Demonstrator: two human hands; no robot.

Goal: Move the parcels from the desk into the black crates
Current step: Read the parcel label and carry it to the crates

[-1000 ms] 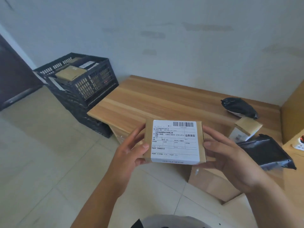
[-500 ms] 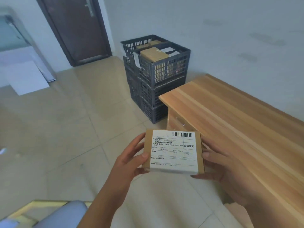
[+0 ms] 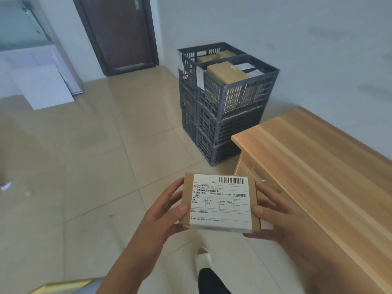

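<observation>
1. Holding a parcel [image 3: 220,201] in mid-air above the floor [image 3: 84,166], both hands on it, label [image 3: 220,202] up.
2. Left hand [image 3: 163,215] at the parcel's 9 o'clock edge: thumb on top, fingers curled under, gripping it.
3. Right hand [image 3: 275,219] at the 3 o'clock edge: thumb on top, fingers under, gripping it.
4. Desk [image 3: 318,166] at 3 o'clock of the parcel, just beside the right hand; drawer handle [image 3: 257,175] on its front.
5. Crates [image 3: 224,102] at 12 o'clock, stacked in 2 columns against the wall [image 3: 275,28], touching the desk's far corner.
6. Top crates hold brown boxes [image 3: 228,72].
7. Door [image 3: 121,32] at 11 o'clock.
8. A foot [image 3: 203,259] at 6 o'clock, below the parcel.
</observation>
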